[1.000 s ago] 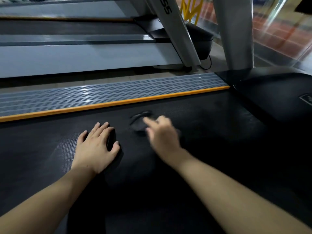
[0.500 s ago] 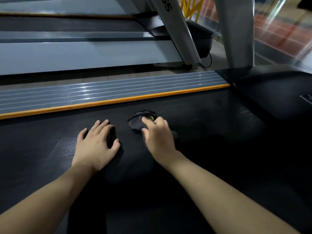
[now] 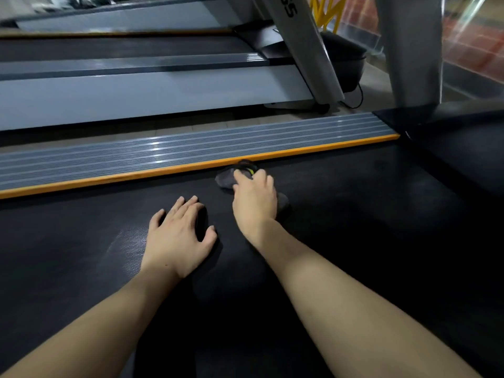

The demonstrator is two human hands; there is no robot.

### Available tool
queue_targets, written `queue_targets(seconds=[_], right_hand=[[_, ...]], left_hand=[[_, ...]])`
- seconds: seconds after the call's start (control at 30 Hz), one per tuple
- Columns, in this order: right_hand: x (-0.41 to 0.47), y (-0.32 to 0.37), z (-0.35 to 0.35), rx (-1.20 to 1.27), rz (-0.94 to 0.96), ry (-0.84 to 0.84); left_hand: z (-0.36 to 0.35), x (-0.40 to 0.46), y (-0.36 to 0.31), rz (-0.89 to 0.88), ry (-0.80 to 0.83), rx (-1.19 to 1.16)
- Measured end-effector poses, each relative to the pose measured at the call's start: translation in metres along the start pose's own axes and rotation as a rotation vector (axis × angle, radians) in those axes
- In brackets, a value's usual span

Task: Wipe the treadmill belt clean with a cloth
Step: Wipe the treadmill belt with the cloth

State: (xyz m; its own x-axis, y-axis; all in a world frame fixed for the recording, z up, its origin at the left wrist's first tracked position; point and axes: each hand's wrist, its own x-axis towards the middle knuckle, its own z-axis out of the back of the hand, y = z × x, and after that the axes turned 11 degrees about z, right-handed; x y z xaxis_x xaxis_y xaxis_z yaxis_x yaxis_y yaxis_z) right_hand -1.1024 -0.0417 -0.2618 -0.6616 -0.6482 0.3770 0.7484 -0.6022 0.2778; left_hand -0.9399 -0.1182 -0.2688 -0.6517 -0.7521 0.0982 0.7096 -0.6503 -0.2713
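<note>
The right hand (image 3: 255,199) presses a dark cloth (image 3: 231,177) onto the belt (image 3: 354,214) beside the orange edge strip (image 3: 109,181); the left hand (image 3: 177,236) rests flat, fingers spread. The cloth looks soft and light; it is best held bunched under the palm.

Gym floor: black treadmill belt (image 3: 354,203), ribbed side rail (image 3: 163,156), second treadmill (image 3: 136,88) alongside
</note>
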Motion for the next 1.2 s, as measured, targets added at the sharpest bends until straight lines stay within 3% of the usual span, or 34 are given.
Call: queue_targets(seconds=[0.07, 0.13, 0.23, 0.3, 0.4, 0.53, 0.63, 0.8, 0.87, 0.97, 1.1, 1.2], right_hand=[[0.009, -0.009, 0.013, 0.025, 0.137, 0.075], [0.018, -0.053, 0.030, -0.048, 0.160, 0.090], [0.030, -0.144, 0.055, -0.148, -0.071, -0.023], [0.032, -0.162, 0.058, -0.149, -0.211, -0.084], [0.032, -0.116, 0.037, -0.112, -0.267, -0.066], [0.008, -0.029, 0.012, -0.011, 0.008, 0.023], [0.010, -0.052, 0.027, 0.037, 0.141, 0.086], [0.003, -0.158, 0.056, -0.105, -0.090, -0.078], [-0.013, -0.153, 0.053, -0.126, -0.147, -0.154], [-0.032, -0.089, 0.036, -0.070, -0.165, -0.205], [-0.061, 0.002, 0.023, 0.050, 0.099, -0.101], [-0.058, -0.029, 0.036, 0.054, 0.221, -0.103]], left_hand=[[0.001, 0.000, 0.001, -0.006, -0.003, 0.000], [0.002, -0.002, 0.001, -0.009, -0.008, -0.008], [0.001, -0.002, 0.001, -0.012, -0.010, -0.005], [-0.001, 0.000, 0.001, -0.009, -0.013, -0.004], [-0.001, -0.001, 0.001, -0.003, -0.013, -0.012], [-0.001, -0.001, 0.001, 0.000, -0.016, -0.014], [-0.001, -0.002, 0.001, 0.000, -0.021, -0.007], [-0.001, -0.001, 0.000, 0.005, -0.019, -0.006], [-0.001, -0.001, -0.001, 0.005, -0.011, -0.008], [0.000, -0.002, -0.001, 0.009, -0.004, -0.010], [0.001, -0.002, -0.001, 0.004, -0.004, 0.002], [0.001, -0.002, 0.000, -0.001, -0.006, 0.011]])
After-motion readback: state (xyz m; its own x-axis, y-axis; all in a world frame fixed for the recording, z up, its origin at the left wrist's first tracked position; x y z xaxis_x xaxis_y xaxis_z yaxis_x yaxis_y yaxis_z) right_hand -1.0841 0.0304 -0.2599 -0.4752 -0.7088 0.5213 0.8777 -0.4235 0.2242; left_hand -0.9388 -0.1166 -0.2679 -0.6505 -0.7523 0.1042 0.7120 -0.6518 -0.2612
